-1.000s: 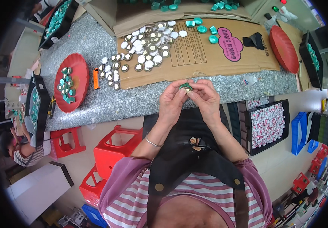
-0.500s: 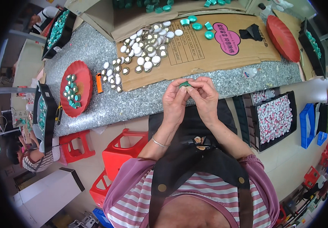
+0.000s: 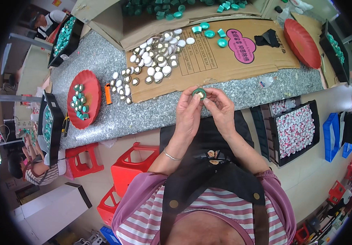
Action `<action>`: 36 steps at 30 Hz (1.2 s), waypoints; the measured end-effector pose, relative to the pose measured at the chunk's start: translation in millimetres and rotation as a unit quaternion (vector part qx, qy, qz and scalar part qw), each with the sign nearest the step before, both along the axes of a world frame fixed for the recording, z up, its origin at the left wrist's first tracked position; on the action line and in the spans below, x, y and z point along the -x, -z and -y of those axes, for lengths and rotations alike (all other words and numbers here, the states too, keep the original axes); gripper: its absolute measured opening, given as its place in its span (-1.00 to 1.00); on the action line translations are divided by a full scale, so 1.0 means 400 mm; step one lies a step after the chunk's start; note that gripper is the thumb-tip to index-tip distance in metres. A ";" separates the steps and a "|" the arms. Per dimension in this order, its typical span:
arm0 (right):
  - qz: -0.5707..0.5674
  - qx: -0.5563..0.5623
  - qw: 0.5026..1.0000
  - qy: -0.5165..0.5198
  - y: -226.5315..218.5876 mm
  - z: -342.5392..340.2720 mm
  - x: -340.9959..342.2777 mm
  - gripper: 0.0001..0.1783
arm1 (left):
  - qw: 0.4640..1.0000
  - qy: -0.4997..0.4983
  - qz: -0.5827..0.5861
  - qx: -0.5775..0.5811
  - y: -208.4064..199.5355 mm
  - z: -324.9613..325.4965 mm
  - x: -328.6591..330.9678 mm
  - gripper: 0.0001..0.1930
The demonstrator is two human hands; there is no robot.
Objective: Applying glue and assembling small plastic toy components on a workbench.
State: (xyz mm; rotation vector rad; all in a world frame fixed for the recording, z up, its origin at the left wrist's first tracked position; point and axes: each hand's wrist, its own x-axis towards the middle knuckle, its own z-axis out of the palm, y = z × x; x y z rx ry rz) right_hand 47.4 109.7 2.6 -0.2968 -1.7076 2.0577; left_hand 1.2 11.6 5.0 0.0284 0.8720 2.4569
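Observation:
Between the fingertips of my left hand and my right hand is a small round green fluted cup with a pale disc inside. Both hands pinch its rim, above the counter's front edge. Past them, on a flattened cardboard sheet, lies a loose heap of small white-topped discs, some of them spilling left onto the granite counter. Several empty green fluted cups sit on the cardboard's far part. To the left, a red scalloped plate holds several green cups with pale pieces in them.
An orange cutter lies beside the left plate. Another red plate stands at the far right. Black trays of green cups flank the counter. A black crate of pink-white pieces is at lower right; red stools stand lower left. Two people work at left.
The green cup has turned in my fingers, so its round opening and the pale disc now face up toward me. My view has shifted slightly; the hands stay in nearly the same place.

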 end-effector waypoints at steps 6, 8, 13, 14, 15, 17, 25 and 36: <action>-0.005 0.071 0.997 -0.013 -0.007 -0.004 0.001 -0.69 | 0.991 -0.002 -0.086 0.107 -0.010 0.017 0.013 -0.72; -0.002 0.039 0.999 -0.009 -0.010 -0.008 -0.002 -0.70 | 0.980 0.003 -0.115 0.161 -0.020 0.018 0.014 -0.69; 0.017 -0.079 0.997 0.005 -0.012 -0.012 -0.005 -0.67 | 0.966 0.032 -0.177 0.184 -0.003 0.028 0.018 -0.68; 0.018 -0.078 0.997 0.005 -0.010 -0.014 -0.003 -0.67 | 0.963 0.030 -0.180 0.196 -0.002 0.029 0.016 -0.69; 0.022 -0.056 0.998 -0.005 -0.009 -0.019 0.001 -0.66 | 0.963 0.031 -0.180 0.196 -0.004 0.027 0.014 -0.69; 0.025 -0.037 0.999 -0.021 -0.009 -0.022 0.008 -0.66 | 0.975 0.015 -0.148 0.164 -0.010 0.022 0.013 -0.72; -0.001 0.023 0.998 -0.056 -0.016 -0.022 0.002 -0.65 | 0.999 -0.007 -0.021 0.029 -0.014 0.022 0.032 -0.73; 0.043 0.118 0.991 -0.051 -0.033 -0.022 0.002 -0.70 | 0.982 0.025 -0.146 0.117 -0.013 0.029 0.005 -0.67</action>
